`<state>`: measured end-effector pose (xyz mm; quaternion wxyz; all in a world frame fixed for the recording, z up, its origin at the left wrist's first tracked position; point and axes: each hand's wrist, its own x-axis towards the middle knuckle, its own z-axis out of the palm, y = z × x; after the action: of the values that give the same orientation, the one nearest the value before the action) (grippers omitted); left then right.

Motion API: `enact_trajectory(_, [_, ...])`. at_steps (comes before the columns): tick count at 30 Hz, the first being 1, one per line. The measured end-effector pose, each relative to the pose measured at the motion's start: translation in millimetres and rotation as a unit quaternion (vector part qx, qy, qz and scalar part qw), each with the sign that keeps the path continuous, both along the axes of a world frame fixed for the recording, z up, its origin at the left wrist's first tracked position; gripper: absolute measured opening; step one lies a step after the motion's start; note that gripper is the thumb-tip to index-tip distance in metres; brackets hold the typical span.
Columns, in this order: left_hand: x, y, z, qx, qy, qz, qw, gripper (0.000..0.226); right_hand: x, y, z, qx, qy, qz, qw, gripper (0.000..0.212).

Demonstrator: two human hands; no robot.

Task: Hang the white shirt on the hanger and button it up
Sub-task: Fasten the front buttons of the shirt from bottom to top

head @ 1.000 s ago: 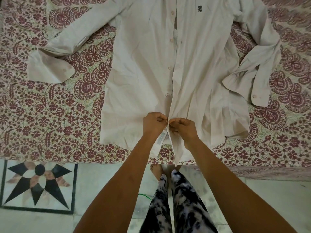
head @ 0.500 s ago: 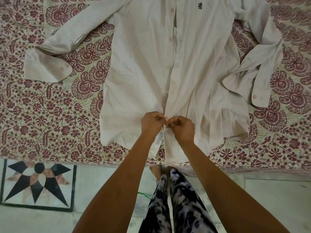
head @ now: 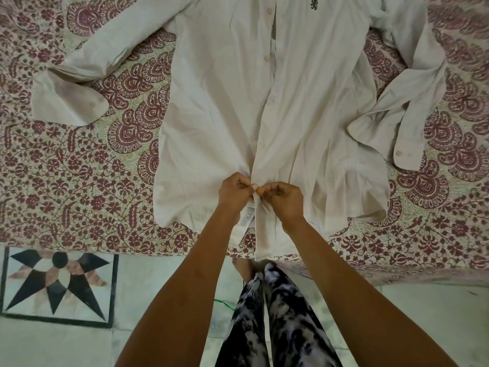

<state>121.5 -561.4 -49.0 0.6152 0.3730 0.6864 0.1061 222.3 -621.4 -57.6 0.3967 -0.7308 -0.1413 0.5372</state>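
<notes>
Head view, looking down. Pinching the two front edges of the white shirt (head: 304, 115) together near the hem: left hand (head: 235, 193) curled on one edge, right hand (head: 284, 201) on the other, fingers (head: 260, 191) meeting tip to tip at the placket. Lying flat, front up, on the floral bedspread (head: 79, 168), stretching away beyond the fingers, sleeves out to either side. Row of buttons (head: 266, 57) straight ahead of the fingers; care label (head: 246, 218) just below the left hand.

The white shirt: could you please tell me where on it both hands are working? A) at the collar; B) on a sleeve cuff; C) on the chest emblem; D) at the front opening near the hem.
D: the left hand and right hand pinch the white shirt at its front opening, just above the hem.
</notes>
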Motion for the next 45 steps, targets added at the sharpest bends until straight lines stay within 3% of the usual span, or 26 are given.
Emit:
enact_trajectory(8, [2, -2, 3, 0.029, -0.028, -0.04, 0.998, 0.025, 14, 8, 9, -0.058, 0.15, -0.03, 0.986, 0.014])
enact_trajectory(11, [-1, -2, 9, 0.094, 0.006, -0.109, 0.99, 0.019, 20, 10, 9, -0.071, 0.156, 0.0, 0.985, 0.017])
enact_trajectory(14, [-4, -4, 11, 0.159, 0.071, -0.134, 0.976, 0.029, 25, 15, 10, -0.079, 0.153, 0.04, 0.984, 0.016])
enact_trajectory(17, [-2, -3, 9, 0.138, 0.117, -0.158, 0.971, 0.031, 24, 17, 7, -0.085, 0.115, 0.068, 0.987, 0.011])
enact_trajectory(20, [-2, 8, 11, 0.086, 0.159, -0.221, 0.958, 0.024, 23, 19, 1, -0.086, -0.073, 0.155, 0.981, 0.013])
enact_trajectory(22, [-3, 18, 15, 0.106, 0.189, -0.23, 0.949, 0.021, 25, 23, 5, -0.056, -0.209, 0.185, 0.959, 0.015])
enact_trajectory(24, [0, 30, 21, 0.158, 0.193, -0.204, 0.947, 0.019, 26, 31, 15, 0.002, -0.266, 0.166, 0.949, 0.013])
enact_trajectory(27, [8, 51, 21, 0.225, 0.172, -0.212, 0.935, 0.021, 21, 50, 18, 0.057, -0.266, 0.172, 0.947, 0.012])
enact_trajectory(30, [14, 67, 12, 0.246, 0.145, -0.274, 0.918, 0.032, 16, 69, 10, 0.021, -0.287, 0.206, 0.935, 0.03])
enact_trajectory(33, [15, 78, 3, 0.241, 0.171, -0.346, 0.89, 0.035, 15, 82, 1, -0.027, -0.313, 0.211, 0.926, 0.046])
enact_trajectory(39, [19, 94, 2, 0.24, 0.177, -0.37, 0.88, 0.024, 19, 89, 4, -0.076, -0.362, 0.179, 0.912, 0.021])
enact_trajectory(45, [31, 92, -2, 0.288, 0.196, -0.463, 0.815, 0.019, 25, 87, 6, -0.085, -0.195, 0.041, 0.976, 0.011])
